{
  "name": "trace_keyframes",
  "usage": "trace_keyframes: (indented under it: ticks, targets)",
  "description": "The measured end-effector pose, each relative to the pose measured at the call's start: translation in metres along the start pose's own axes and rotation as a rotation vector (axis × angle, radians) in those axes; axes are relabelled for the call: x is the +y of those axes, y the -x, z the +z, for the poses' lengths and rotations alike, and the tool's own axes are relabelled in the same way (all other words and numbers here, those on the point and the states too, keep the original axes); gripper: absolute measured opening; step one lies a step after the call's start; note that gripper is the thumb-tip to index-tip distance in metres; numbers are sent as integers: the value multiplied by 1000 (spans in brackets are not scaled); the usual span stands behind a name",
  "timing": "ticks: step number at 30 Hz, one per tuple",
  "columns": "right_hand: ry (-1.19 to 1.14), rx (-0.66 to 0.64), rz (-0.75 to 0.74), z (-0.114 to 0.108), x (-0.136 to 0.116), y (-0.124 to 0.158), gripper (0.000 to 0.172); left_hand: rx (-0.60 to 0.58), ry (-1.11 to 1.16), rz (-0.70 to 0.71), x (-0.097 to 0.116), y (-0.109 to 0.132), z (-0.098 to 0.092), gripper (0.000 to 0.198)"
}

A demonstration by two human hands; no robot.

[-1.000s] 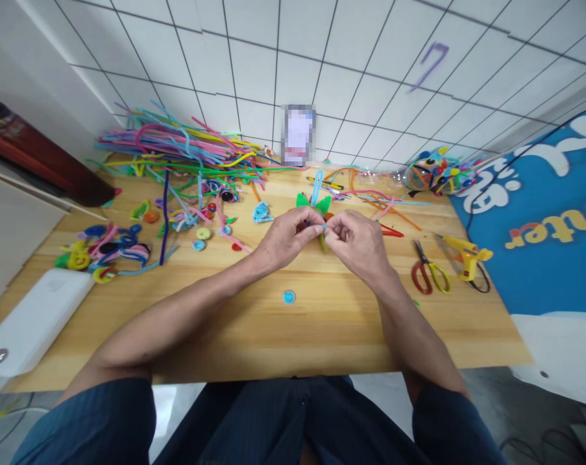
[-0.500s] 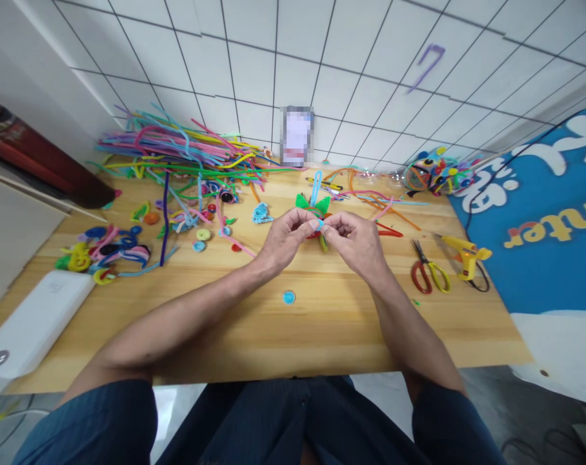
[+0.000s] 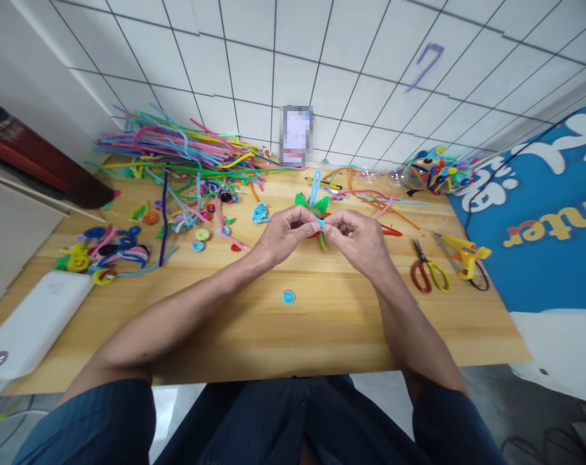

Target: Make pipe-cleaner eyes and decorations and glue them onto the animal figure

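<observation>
A small light-blue piece [image 3: 320, 223] is pinched between the fingertips of both hands. My left hand [image 3: 286, 236] grips it from the left, and my right hand [image 3: 355, 239] from the right, the fingertips nearly touching. Just behind them lies a green pipe-cleaner piece with pointed leaves [image 3: 324, 205], partly hidden by my fingers, with a light-blue loop [image 3: 316, 187] rising from it. A round blue coil [image 3: 288, 297] lies flat on the wood, nearer to me.
Pipe cleaners [image 3: 177, 145] are heaped at the back left. Scissors [image 3: 429, 267] and a yellow glue gun [image 3: 467, 255] lie at right. A white power bank [image 3: 41, 323] sits at left; a phone [image 3: 296, 135] leans on the back wall.
Both hands keep their pinch on the light-blue piece, with only slight movement of the fingers and the right wrist. The other objects stay where they were.
</observation>
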State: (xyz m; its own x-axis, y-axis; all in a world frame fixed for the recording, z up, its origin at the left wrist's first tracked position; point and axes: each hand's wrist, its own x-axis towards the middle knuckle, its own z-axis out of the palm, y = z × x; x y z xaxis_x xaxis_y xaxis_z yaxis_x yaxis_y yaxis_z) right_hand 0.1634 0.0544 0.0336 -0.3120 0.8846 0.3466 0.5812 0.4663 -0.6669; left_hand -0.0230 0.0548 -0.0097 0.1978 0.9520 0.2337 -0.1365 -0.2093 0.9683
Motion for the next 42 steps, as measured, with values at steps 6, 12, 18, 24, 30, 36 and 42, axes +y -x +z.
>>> trace_keyframes:
  ticks: [6, 12, 18, 24, 30, 36, 42]
  targets:
    - [88, 28, -32, 3, 2, 2, 9, -3, -148, 53, -1, 3, 4, 20]
    - [182, 10, -101, 2, 0, 3, 11, 42, -326, 126, 4, 3, 2, 13]
    - [34, 151, -129, 4, -1, 0, 8, 121, -47, -29, 8, 4, 7, 26]
    - [-21, 209, -183, 13, 1, 2, 8, 192, 126, -113, 18, 7, 12, 24]
    - [8, 298, -266, 31, 1, 8, 14, 295, 325, -144, 11, 7, 16, 25]
    - [-151, 342, -140, 47, 3, 14, 12, 339, 367, -113, 6, 11, 22, 23]
    - [-349, 303, -17, 45, 11, 11, 8, 272, 298, -96, 9, 12, 24, 23]
